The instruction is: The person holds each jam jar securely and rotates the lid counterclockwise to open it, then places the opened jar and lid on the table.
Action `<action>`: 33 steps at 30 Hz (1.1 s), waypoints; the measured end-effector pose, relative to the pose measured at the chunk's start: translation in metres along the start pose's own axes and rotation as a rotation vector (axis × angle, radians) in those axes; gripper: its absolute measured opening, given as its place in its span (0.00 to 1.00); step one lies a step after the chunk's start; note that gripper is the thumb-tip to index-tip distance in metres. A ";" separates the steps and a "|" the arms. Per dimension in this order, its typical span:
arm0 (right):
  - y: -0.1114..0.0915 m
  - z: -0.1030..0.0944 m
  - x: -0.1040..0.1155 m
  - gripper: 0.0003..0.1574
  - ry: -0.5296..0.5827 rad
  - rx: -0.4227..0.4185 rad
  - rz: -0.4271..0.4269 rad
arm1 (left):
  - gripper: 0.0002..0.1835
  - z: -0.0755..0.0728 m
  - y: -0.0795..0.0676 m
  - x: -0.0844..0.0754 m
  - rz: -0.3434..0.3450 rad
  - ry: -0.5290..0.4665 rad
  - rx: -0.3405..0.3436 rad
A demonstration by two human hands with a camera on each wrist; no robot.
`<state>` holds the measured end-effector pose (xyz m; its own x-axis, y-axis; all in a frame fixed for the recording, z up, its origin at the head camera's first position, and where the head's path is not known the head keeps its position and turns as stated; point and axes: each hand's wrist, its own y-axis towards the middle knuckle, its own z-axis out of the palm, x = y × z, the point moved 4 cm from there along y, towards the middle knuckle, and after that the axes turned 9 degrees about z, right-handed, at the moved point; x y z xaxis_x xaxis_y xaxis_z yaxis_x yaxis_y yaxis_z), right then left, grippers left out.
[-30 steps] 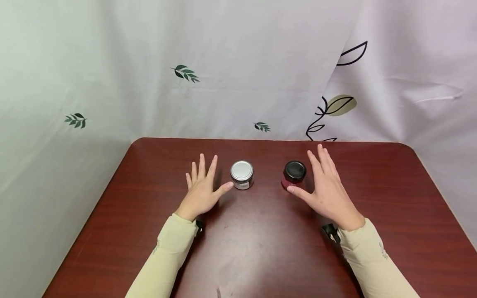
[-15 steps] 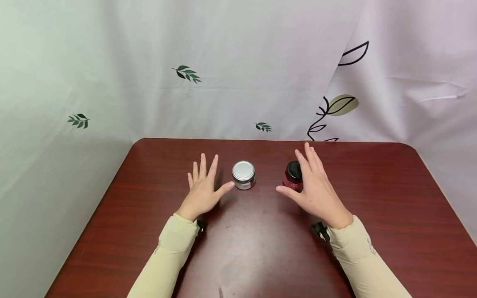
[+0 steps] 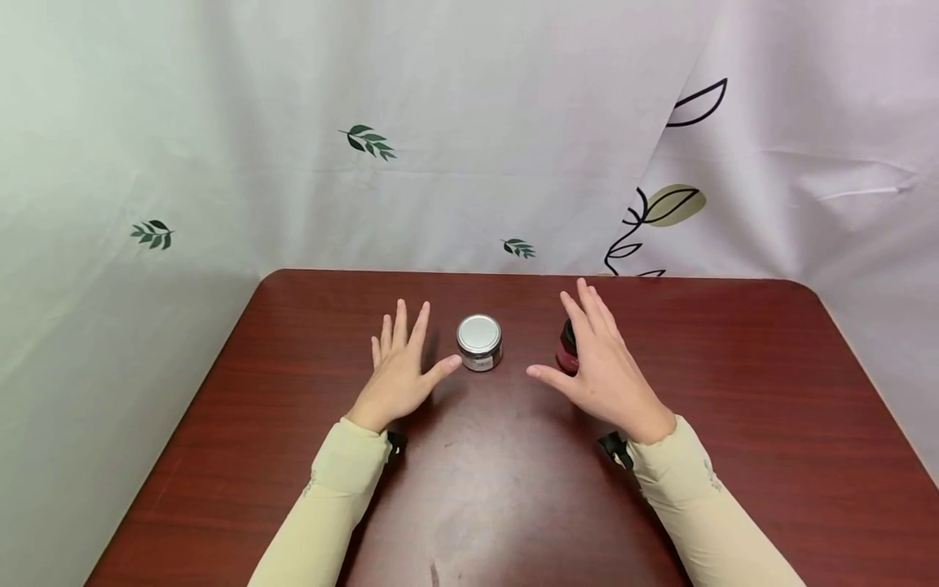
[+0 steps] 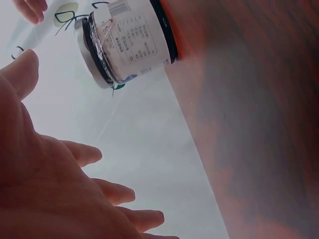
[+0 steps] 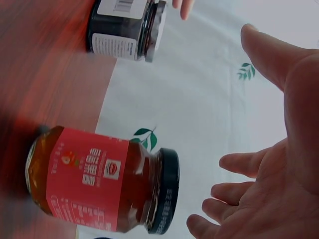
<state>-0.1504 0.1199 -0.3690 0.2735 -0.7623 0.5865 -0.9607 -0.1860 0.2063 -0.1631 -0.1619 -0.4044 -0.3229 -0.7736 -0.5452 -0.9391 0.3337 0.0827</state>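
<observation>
A jar with a silver lid (image 3: 479, 336) stands upright on the table, its white label facing the left wrist camera. To its left, my left hand (image 3: 396, 379) has its fingers spread, the thumb tip beside the jar in the head view. A second jar, red-labelled with a black lid (image 5: 94, 179), stands farther right and holds amber-brown contents. My right hand (image 3: 609, 375) partly hides that jar in the head view, fingers extended and thumb pointing left. The right wrist view shows a gap between those fingers and the black lid. Neither hand holds anything.
The reddish-brown wooden table (image 3: 469, 505) has rounded far corners. Behind it hangs a pale curtain (image 3: 455, 187) printed with leaves, which also runs along both sides. Black wrist straps show under both pale sleeves.
My right hand has moved left, from beside the red-labelled jar to in front of it in the head view. The left hand and both jars have stayed nearly where they were.
</observation>
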 end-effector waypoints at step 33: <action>0.015 0.039 0.034 0.60 0.041 0.094 -0.033 | 0.52 0.014 0.008 -0.007 0.064 0.024 0.029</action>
<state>-0.1573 0.0675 -0.3767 0.3049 -0.7289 0.6129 -0.9509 -0.2693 0.1527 -0.1664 -0.1467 -0.4117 -0.3850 -0.7632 -0.5190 -0.9128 0.3979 0.0920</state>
